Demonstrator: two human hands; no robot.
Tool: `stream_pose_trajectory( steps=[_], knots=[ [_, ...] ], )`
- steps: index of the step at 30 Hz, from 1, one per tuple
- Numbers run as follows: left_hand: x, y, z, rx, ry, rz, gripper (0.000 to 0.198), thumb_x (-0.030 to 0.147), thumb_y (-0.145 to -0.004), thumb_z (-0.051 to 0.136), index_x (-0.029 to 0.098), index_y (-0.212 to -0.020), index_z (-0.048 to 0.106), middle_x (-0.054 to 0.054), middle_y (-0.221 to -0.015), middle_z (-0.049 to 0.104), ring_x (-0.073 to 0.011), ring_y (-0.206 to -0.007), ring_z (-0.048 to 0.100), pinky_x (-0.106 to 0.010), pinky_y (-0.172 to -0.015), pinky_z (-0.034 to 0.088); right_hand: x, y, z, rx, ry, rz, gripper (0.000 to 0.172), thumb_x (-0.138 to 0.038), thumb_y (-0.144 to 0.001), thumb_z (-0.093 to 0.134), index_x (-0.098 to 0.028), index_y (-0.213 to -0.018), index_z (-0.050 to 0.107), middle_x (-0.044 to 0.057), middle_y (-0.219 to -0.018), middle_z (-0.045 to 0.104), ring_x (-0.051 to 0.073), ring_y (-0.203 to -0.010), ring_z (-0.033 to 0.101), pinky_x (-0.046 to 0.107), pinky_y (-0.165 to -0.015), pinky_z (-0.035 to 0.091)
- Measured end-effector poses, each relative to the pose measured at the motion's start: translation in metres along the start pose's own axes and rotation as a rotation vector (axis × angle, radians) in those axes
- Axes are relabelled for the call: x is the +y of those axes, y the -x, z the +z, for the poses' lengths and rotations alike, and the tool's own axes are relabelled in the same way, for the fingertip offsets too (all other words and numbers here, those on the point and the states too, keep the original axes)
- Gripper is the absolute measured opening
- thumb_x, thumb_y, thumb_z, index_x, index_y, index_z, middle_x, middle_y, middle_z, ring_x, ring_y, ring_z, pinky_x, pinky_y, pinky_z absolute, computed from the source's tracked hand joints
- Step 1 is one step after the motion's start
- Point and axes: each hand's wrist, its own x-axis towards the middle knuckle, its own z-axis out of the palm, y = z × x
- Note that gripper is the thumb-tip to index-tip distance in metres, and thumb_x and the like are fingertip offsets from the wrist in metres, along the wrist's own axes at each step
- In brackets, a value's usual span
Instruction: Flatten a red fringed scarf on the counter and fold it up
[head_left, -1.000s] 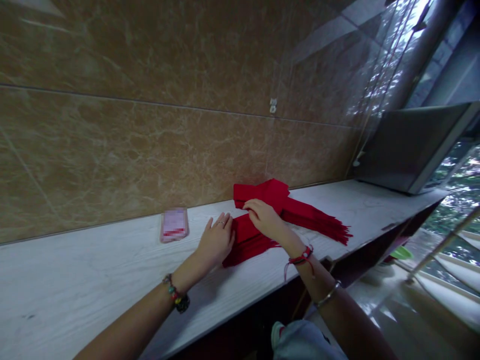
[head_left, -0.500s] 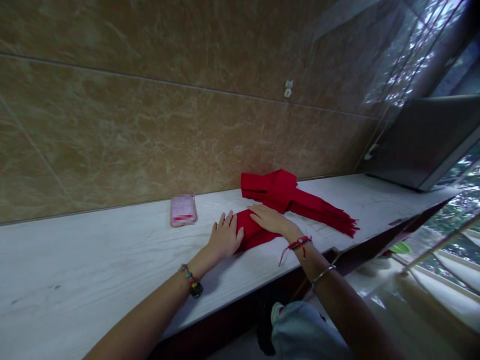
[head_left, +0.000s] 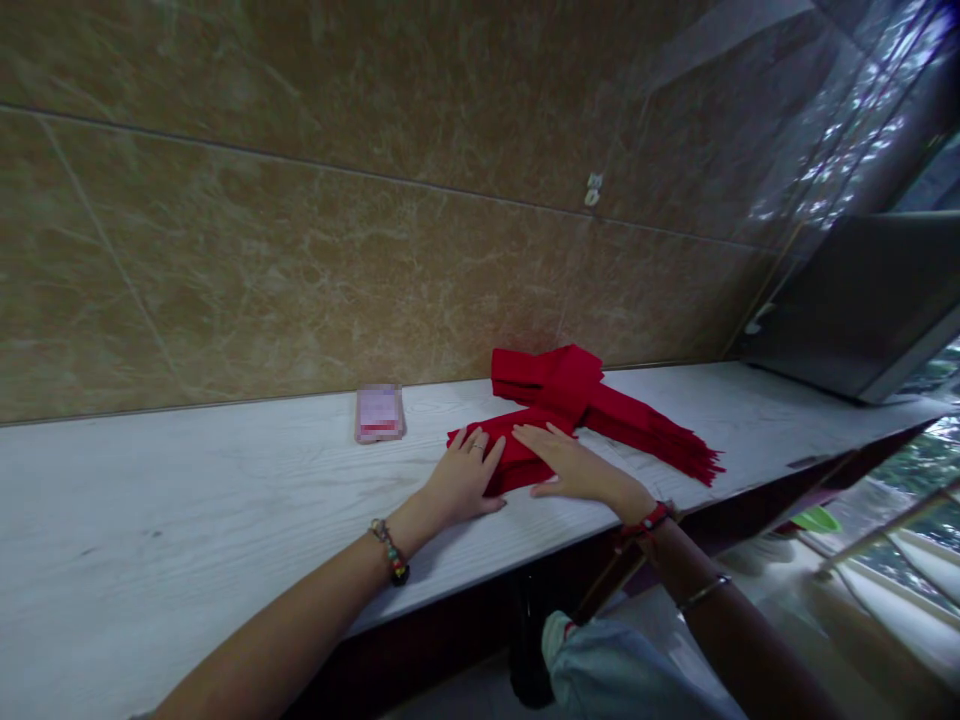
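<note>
A red scarf (head_left: 523, 466) lies folded flat on the white wooden counter. My left hand (head_left: 466, 475) rests palm down over its left end, fingers spread and a ring on one of them. Beside it, my right hand (head_left: 568, 463) touches the scarf's front right part with straight fingers, thumb apart. Neither hand grips the cloth. Behind them, against the wall, lies a bundle of red cloth (head_left: 571, 382), with layered strips running right to ragged ends. The folded scarf meets this bundle; whether they are joined I cannot tell.
The white counter (head_left: 225, 500) runs along a brown marbled tile wall (head_left: 300, 270). A small pink stack or packet (head_left: 379, 412), its top blurred, lies left of my hands. A large dark panel-like object (head_left: 847, 310) stands at the far right. A green bowl-like thing (head_left: 817, 519) is lower right.
My right hand has slid back toward the front right edge, showing more of the scarf. My left hand has moved further over its left end. The view has shifted slightly.
</note>
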Motion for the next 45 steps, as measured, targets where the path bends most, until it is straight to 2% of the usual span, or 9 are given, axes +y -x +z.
stream_pose_trajectory(
  steps=[5,11,15,20,28,33,36,40,45],
  knots=[
    [0.004,-0.006,0.001,-0.043,0.006,-0.006,0.078,0.033,-0.067,0.059,0.003,-0.132,0.027,-0.022,-0.125,0.044,-0.0311,-0.119,0.036,-0.043,-0.103,0.018,0.005,0.009,0.005,0.034,0.143,-0.014,0.085,-0.005,-0.062,0.052,-0.017,-0.138,0.018,0.011,-0.141,0.028,0.023,-0.131,0.019,0.05,-0.105,0.014],
    [0.002,-0.011,-0.003,-0.03,-0.024,-0.032,0.062,0.022,-0.069,0.053,0.001,-0.125,0.036,-0.022,-0.113,0.052,-0.0288,-0.106,0.047,-0.039,-0.096,0.031,0.009,0.0,0.014,0.119,0.096,-0.01,0.077,-0.003,-0.06,0.05,-0.013,-0.133,0.029,0.013,-0.134,0.04,0.025,-0.126,0.03,0.051,-0.104,0.019],
    [-0.013,-0.011,-0.013,-0.051,0.061,-0.024,0.049,0.025,-0.07,0.051,0.007,-0.116,0.046,-0.018,-0.104,0.057,-0.0267,-0.093,0.055,-0.036,-0.081,0.043,0.012,-0.007,0.012,0.177,-0.074,-0.034,0.067,-0.009,-0.064,0.05,-0.013,-0.129,0.035,0.013,-0.126,0.048,0.023,-0.119,0.04,0.049,-0.103,0.022],
    [-0.049,0.002,-0.035,-0.128,0.278,-0.124,0.053,0.032,-0.068,0.051,0.01,-0.117,0.048,-0.013,-0.097,0.062,-0.0241,-0.083,0.059,-0.032,-0.074,0.046,0.002,-0.029,-0.001,0.239,-0.271,0.0,0.06,-0.014,-0.069,0.049,-0.016,-0.128,0.038,0.012,-0.127,0.047,0.021,-0.117,0.042,0.043,-0.099,0.032],
    [-0.11,0.072,-0.069,-0.309,0.945,-0.395,0.046,0.039,-0.07,0.052,0.012,-0.107,0.054,-0.006,-0.102,0.064,-0.0218,-0.094,0.057,-0.031,-0.081,0.045,-0.055,-0.103,0.0,0.271,-0.435,-0.073,0.043,-0.015,-0.081,0.038,-0.017,-0.123,0.046,0.009,-0.123,0.053,0.017,-0.113,0.047,0.037,-0.098,0.035],
    [-0.138,0.124,-0.087,-0.262,0.865,-0.631,0.05,0.043,-0.069,0.054,0.01,-0.106,0.054,-0.008,-0.102,0.064,-0.0239,-0.093,0.057,-0.034,-0.08,0.045,-0.105,-0.139,-0.002,0.319,-0.47,-0.164,0.035,-0.024,-0.085,0.043,-0.017,-0.118,0.049,0.01,-0.116,0.055,0.018,-0.108,0.049,0.038,-0.094,0.037],
    [-0.149,0.147,-0.091,-0.225,0.833,-0.705,0.051,0.045,-0.069,0.054,0.01,-0.106,0.053,-0.008,-0.104,0.063,-0.0241,-0.094,0.057,-0.034,-0.081,0.044,-0.13,-0.149,0.001,0.3,-0.488,-0.19,0.042,-0.029,-0.076,0.059,-0.016,-0.115,0.049,0.011,-0.113,0.054,0.019,-0.105,0.049,0.036,-0.091,0.039],
    [-0.145,0.159,-0.095,-0.231,0.917,-0.705,0.051,0.047,-0.073,0.051,0.011,-0.11,0.05,-0.008,-0.108,0.062,-0.0229,-0.096,0.055,-0.033,-0.082,0.044,-0.152,-0.157,0.017,0.32,-0.504,-0.101,0.042,-0.018,-0.069,0.063,-0.014,-0.109,0.049,0.011,-0.11,0.053,0.02,-0.103,0.049,0.036,-0.09,0.039],
    [-0.133,0.158,-0.099,-0.261,1.018,-0.478,0.071,0.038,-0.067,0.062,0.017,-0.129,0.034,-0.008,-0.124,0.051,-0.0214,-0.11,0.048,-0.033,-0.092,0.04,-0.161,-0.164,0.032,0.339,-0.536,0.003,0.043,-0.005,-0.068,0.056,-0.018,-0.108,0.044,0.007,-0.099,0.056,0.018,-0.093,0.052,0.034,-0.083,0.041]
  ],
)
